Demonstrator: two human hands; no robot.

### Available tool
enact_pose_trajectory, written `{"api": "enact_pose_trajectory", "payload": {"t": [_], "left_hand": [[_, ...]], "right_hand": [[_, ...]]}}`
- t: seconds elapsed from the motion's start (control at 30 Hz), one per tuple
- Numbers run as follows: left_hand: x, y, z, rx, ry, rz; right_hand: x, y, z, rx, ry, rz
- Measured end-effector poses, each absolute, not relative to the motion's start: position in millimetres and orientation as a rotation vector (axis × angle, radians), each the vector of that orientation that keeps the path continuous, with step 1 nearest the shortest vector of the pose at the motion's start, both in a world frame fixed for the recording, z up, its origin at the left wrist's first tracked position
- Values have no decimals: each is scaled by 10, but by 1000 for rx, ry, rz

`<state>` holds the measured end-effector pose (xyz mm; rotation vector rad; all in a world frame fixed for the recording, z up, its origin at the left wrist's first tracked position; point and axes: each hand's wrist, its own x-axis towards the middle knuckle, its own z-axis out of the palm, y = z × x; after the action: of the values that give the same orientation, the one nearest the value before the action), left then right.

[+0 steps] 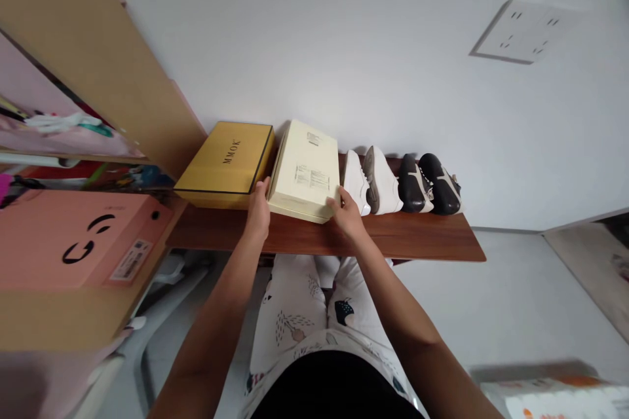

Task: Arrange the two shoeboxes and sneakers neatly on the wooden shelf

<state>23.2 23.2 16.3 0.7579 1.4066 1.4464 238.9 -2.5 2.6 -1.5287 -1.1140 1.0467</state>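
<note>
Grip pinching a cream box [304, 170], left hand [258, 206] and right hand [346, 213] at its ends, gold box [225, 163] beside.

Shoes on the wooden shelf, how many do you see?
4. Next to the cream box sits a white shoe, then a second white shoe, a black-and-white shoe and a second black-and-white shoe on the shelf. More could be hidden behind the box.

Both bare forearms [216, 321] angle inward from the body, the left hand [258, 211] at eleven o'clock and the right hand [348, 212] at one, palms facing, fingers curled.
</note>
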Motion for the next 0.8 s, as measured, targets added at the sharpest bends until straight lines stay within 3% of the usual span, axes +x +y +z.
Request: {"api": "enact_pose_trajectory", "payload": {"t": [0.53, 0.8], "left_hand": [[360, 123, 343, 558, 1152, 1568], [408, 57, 506, 664, 1208, 1578]], "right_hand": [[2016, -22, 551, -1331, -1293, 1238], [1929, -26, 502, -1292, -1263, 1189]]}}
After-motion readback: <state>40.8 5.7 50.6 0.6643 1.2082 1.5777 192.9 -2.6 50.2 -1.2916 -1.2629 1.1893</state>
